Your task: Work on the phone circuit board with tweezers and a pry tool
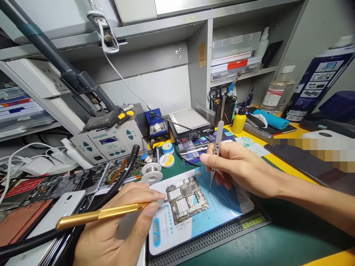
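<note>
My left hand (111,236) is closed in a pinch on a gold-handled craft knife (108,212). Its thin tip reaches the left edge of a phone circuit board (190,190), though I cannot tell whether they touch. The board lies on a blue and white printed pad (222,216). Between the fingers of my right hand (241,168) are silver tweezers (219,136), held upright with the points down. Those points are just right of the board, over the blue part of the pad.
A black hose (111,199) runs past my left hand. Behind the pad are a solder spool (152,174), a round tin (167,160) and a hot plate (191,122). A soldering station (108,142) stands back left, a yellow bottle (239,120) back right. Phones (59,225) lie at left.
</note>
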Available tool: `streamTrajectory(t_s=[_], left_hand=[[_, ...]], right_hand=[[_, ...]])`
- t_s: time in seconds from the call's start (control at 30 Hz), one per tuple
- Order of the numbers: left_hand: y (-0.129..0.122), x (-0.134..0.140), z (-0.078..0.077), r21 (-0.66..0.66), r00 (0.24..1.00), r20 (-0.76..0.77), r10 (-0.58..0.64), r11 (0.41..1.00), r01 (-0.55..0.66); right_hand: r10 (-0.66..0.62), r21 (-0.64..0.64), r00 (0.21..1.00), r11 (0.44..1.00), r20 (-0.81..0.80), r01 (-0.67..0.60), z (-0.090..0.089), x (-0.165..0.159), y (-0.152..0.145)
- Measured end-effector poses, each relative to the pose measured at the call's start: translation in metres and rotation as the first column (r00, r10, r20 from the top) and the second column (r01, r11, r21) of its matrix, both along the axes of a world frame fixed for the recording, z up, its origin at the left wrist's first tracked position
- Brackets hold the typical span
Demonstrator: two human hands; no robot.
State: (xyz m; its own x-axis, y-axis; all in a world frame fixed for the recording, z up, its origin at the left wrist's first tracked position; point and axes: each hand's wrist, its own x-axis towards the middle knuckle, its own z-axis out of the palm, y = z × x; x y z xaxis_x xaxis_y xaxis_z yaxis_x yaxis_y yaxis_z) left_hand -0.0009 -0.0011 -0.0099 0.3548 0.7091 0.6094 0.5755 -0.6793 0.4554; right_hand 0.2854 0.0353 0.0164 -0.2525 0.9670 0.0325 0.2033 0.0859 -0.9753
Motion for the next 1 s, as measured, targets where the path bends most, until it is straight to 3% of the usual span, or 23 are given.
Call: streamTrajectory(t_s=[0.13,0.4,1.0], left_hand=[[-0.003,0.007,0.001,-0.013,0.999,0.012,-0.049,0.999,0.049],[-0.001,0.015,0.001,-0.087,0.991,-0.028,-0.128,0.988,0.126],[0.007,0.010,-0.006,-0.072,0.985,-0.011,-0.173,0.982,0.172]], right_hand=[[-0.027,-0.086,0.993,0.996,-0.118,0.016,0.006,-0.007,0.002],[0.048,-0.012,0.994,0.999,0.095,-0.048,0.007,-0.011,-0.001],[0.154,-0.062,0.974,0.987,0.165,-0.145,0.008,-0.010,-0.004]])
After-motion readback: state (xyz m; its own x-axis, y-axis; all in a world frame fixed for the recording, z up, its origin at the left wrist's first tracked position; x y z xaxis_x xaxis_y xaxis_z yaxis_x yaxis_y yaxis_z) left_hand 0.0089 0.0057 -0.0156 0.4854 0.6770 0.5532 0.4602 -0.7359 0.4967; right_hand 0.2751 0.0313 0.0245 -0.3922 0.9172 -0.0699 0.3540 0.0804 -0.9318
